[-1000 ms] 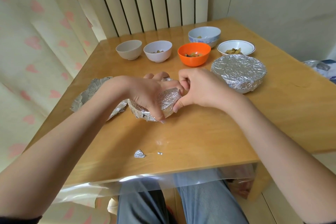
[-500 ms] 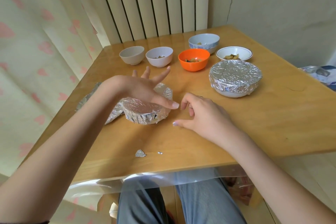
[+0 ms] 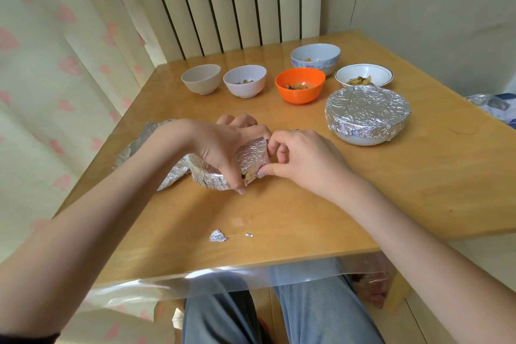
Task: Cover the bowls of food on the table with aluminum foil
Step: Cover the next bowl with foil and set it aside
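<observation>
A small foil-wrapped bowl [image 3: 251,158] sits mid-table. My left hand [image 3: 223,148] grips it from above, fingers curled over its near side. My right hand [image 3: 301,158] pinches the foil at the bowl's right edge with thumb and fingertips. A larger white bowl with a foil cover [image 3: 367,113] stands to the right. Behind are several uncovered bowls: a beige one [image 3: 201,78], a white one [image 3: 245,80], an orange one [image 3: 300,85], a blue-patterned one [image 3: 315,56] and a shallow white one [image 3: 364,75].
A crumpled sheet of aluminium foil [image 3: 150,153] lies left of the wrapped bowl. Two small foil scraps [image 3: 217,236] lie near the table's front edge [image 3: 251,265]. A curtain hangs at the left, a radiator behind. A clear plastic sheet overhangs the front edge.
Half a second ago both hands were lifted off the wrapped bowl with fingers spread. Now the left hand grips it again and the right hand pinches its foil edge.
</observation>
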`<action>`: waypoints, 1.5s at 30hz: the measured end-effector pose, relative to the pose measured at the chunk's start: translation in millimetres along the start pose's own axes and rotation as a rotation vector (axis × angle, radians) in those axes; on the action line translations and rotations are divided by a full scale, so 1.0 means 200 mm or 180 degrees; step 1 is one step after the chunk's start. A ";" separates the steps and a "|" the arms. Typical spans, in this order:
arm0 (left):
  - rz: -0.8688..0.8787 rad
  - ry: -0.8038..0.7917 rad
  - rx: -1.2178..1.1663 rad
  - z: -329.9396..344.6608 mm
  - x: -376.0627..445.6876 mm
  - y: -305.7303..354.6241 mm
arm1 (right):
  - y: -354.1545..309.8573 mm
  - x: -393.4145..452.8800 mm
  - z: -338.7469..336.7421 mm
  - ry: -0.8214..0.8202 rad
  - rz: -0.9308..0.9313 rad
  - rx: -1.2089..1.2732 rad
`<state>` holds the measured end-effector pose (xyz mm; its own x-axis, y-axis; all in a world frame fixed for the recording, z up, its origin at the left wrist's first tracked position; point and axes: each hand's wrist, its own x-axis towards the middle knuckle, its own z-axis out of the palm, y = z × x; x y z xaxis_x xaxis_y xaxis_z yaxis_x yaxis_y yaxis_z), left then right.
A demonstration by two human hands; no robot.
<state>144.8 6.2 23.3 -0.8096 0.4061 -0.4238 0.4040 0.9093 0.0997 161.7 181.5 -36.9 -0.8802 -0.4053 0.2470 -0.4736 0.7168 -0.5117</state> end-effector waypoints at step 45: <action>0.0039 -0.0026 -0.0154 0.01 0.00 -0.02 | 0.18 0.24 -0.05 -0.1053 -0.0334 0.1207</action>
<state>143.5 2.0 20.3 -0.8012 0.4166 -0.4295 0.3926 0.9077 0.1481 102.4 193.8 -35.0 -0.7428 -0.6658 0.0707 -0.4605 0.4314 -0.7758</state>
